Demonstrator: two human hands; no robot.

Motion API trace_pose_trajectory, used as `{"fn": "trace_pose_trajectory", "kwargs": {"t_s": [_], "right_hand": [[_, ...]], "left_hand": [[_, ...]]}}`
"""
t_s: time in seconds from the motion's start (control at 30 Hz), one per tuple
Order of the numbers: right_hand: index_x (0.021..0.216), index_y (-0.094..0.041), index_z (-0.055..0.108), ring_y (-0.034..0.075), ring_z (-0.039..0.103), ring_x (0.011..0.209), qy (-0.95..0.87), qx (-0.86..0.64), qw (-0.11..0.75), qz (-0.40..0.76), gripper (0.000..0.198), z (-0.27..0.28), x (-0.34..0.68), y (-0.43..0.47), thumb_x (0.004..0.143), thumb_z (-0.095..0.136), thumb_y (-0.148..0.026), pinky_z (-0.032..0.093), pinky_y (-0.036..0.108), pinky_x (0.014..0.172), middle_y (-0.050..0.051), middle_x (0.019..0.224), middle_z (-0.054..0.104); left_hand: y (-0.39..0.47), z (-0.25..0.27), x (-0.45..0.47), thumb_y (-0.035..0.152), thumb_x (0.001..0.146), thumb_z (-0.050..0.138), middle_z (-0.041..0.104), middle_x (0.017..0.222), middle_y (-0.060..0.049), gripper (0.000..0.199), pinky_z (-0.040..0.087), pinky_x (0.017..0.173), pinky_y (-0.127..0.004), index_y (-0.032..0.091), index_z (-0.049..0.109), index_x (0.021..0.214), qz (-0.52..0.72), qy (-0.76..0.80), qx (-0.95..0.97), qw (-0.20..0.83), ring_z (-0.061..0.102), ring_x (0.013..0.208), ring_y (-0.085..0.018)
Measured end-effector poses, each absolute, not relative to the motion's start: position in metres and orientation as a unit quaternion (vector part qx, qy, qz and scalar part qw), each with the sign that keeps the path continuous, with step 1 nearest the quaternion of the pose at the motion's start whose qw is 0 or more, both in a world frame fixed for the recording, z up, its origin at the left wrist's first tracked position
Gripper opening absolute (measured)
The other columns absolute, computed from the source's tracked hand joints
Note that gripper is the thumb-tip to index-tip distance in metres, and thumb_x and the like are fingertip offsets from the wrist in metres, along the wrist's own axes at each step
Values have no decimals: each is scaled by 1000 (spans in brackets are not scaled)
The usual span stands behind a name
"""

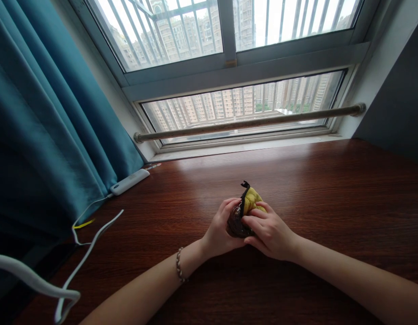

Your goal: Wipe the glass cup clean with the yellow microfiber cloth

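A small pouch (238, 223) is held between both hands, low over the wooden table. One side of it looks glossy and dark brown or see-through, the other is crumpled yellow fabric, and a black edging with a short loose end at the top runs between them. My left hand (221, 229), with a bracelet at the wrist, wraps its fingers and thumb around the glossy side. On the yellow side my right hand (270, 231) presses with bent fingers, its thumb near the bottom of the pouch. Whatever may be inside is hidden.
The brown wooden table (331, 198) reaches to a barred window with a horizontal rail (249, 123) across it. A white power strip (130, 182) lies at the left beside a blue curtain (59, 108). White cables (90, 250) curl along the left side.
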State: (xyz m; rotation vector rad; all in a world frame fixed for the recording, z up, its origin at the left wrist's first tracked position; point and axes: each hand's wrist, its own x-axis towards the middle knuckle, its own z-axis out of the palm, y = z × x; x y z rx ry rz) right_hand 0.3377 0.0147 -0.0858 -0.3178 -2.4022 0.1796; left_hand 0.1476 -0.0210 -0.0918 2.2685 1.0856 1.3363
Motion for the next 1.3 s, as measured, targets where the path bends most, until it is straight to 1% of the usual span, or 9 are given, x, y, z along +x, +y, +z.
{"fn": "trace_pose_trajectory", "kwargs": {"t_s": [0.3, 0.4, 0.5, 0.67, 0.77, 0.87, 0.93, 1.1, 1.3], "right_hand": [[116, -11, 51, 22, 44, 114, -926, -165, 339, -28, 41, -89, 336, 16, 93, 39, -43, 16, 44, 110, 8, 110, 58], [126, -12, 46, 24, 35, 124, -918, -202, 339, -37, 46, -90, 336, 17, 92, 41, -43, 14, 47, 112, 7, 125, 51], [132, -13, 40, 27, 28, 128, -913, -230, 336, -25, 47, -91, 335, 20, 91, 46, -35, 22, 48, 109, 7, 134, 43], [132, -15, 34, 22, 38, 120, -874, -215, 426, 96, 44, -97, 335, 27, 90, 47, -21, 38, 39, 101, 13, 127, 41], [117, -15, 41, 20, 46, 103, -829, -255, 473, 159, 31, -101, 334, 27, 88, 50, -19, 45, 34, 89, 13, 114, 44], [94, -16, 43, 16, 47, 84, -850, -216, 441, 191, 7, -101, 334, 24, 88, 46, -14, 46, 29, 73, 8, 95, 46], [87, -16, 41, 15, 45, 80, -879, -161, 406, 190, 4, -99, 334, 21, 89, 43, -13, 45, 29, 69, 8, 90, 46], [91, -16, 42, 15, 45, 80, -871, -137, 434, 184, 6, -97, 337, 19, 89, 41, -10, 45, 26, 69, 8, 91, 46], [105, -17, 41, 16, 46, 97, -827, -160, 500, 201, 21, -94, 337, 20, 87, 39, -5, 43, 28, 84, 10, 104, 44]], "left_hand": [[-18, -94, 147, 31, 52, 82, 47, 120, -12, 88, 41, 97, -41, 19, 38, 128, 499, 412, 750, 136, 48, 111, -25], [-19, -93, 148, 26, 56, 81, 48, 121, -12, 81, 41, 97, -40, 18, 39, 126, 528, 438, 692, 225, 50, 112, -25], [-19, -91, 149, 22, 62, 77, 50, 124, -11, 74, 42, 97, -38, 18, 38, 124, 555, 439, 603, 368, 51, 112, -24], [-17, -88, 147, 24, 66, 75, 53, 120, -11, 59, 44, 94, -33, 16, 45, 116, 589, 402, 511, 480, 55, 107, -21], [-14, -90, 146, 36, 74, 67, 55, 119, -10, 48, 43, 94, -34, 16, 48, 114, 604, 376, 479, 514, 54, 108, -21], [-11, -93, 146, 44, 81, 58, 56, 119, -8, 42, 42, 96, -34, 19, 49, 114, 614, 358, 444, 545, 53, 111, -20], [-10, -93, 145, 47, 82, 55, 57, 119, -8, 43, 40, 98, -34, 19, 51, 114, 613, 352, 436, 557, 52, 112, -19], [-10, -94, 142, 52, 67, 69, 55, 120, -12, 63, 39, 99, -37, 15, 53, 116, 586, 350, 454, 573, 51, 113, -25], [-12, -91, 147, 14, 45, 84, 59, 111, -10, 72, 42, 94, -38, 18, 55, 111, 529, 367, 517, 564, 55, 106, -25]]}}
